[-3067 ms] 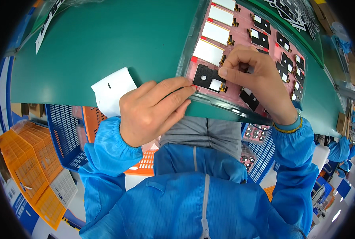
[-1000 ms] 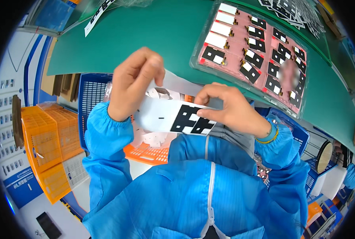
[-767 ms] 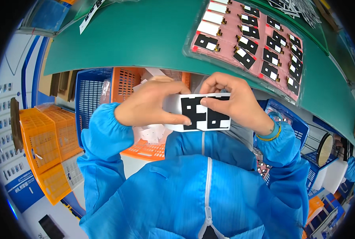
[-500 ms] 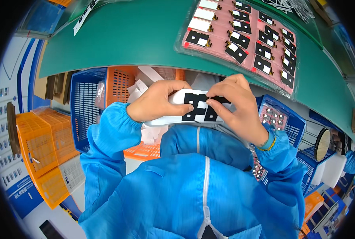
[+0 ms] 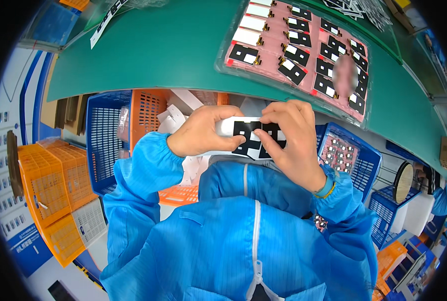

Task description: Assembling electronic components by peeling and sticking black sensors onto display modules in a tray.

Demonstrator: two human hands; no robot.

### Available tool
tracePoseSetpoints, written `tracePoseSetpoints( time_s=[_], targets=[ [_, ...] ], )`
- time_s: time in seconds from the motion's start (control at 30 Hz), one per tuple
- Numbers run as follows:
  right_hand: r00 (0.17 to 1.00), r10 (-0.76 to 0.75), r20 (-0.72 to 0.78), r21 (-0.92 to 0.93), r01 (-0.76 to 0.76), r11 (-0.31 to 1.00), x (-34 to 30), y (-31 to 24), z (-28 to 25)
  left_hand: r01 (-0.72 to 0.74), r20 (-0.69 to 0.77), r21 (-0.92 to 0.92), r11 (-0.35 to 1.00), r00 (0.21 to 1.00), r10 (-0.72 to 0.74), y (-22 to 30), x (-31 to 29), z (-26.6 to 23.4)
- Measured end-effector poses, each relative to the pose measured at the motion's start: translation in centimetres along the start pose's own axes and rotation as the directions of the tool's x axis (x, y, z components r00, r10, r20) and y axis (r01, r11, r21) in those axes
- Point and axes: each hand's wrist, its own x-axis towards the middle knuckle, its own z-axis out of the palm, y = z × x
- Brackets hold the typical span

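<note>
In front of my chest I hold a white backing strip (image 5: pixel 226 127) carrying black die-cut stickers (image 5: pixel 244 129) with square cut-outs. My left hand (image 5: pixel 197 131) is closed on the strip's left end, its thumb across the front. My right hand (image 5: pixel 297 143) is closed at the strip's right part, with thumb and index finger pressed at a black sticker's upper edge. Whether that edge is lifted I cannot tell. On the bench beyond lies a clear-edged tray (image 5: pixel 263 71) with a pink base, holding rows of small black and white parts with gold-coloured tabs.
The green bench (image 5: pixel 148 55) spans the far side. Below its edge stand a blue basket (image 5: pixel 103 145), an orange basket (image 5: pixel 148 103) with white scraps, and another blue basket (image 5: pixel 371 155) on the right. Orange crates (image 5: pixel 48 175) are stacked at left; another sticker strip (image 5: pixel 100 32) lies far left.
My right thumb and index finger have moved slightly left along the strip, which now bends and tilts more. The view has shifted a little, while both hands keep their hold.
</note>
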Motion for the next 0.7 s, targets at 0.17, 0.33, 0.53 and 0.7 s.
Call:
tracePoseSetpoints(
  time_s=[0.17,0.33,0.53,0.7],
  targets=[
    [0.986,0.106,0.125,0.209,-0.131,0.969,0.2,0.6,0.0,0.003,-0.013,0.028,1.0,1.0,-0.002,-0.9,0.3,0.3],
    [0.991,0.055,0.124,0.156,-0.074,0.985,0.1,0.3,-0.2,0.076,-0.023,0.025,0.997,0.997,-0.075,-0.4,0.6,0.7],
    [0.999,-0.044,0.002,-0.099,0.044,0.994,0.2,0.5,-0.5,0.038,-0.046,-0.005,0.999,0.998,-0.038,-0.3,0.7,0.3],
    [0.997,-0.064,-0.037,-0.068,0.062,0.996,0.6,0.9,0.1,0.018,0.07,-0.051,0.999,0.997,-0.014,-0.5,1.3,-0.3]
  ],
)
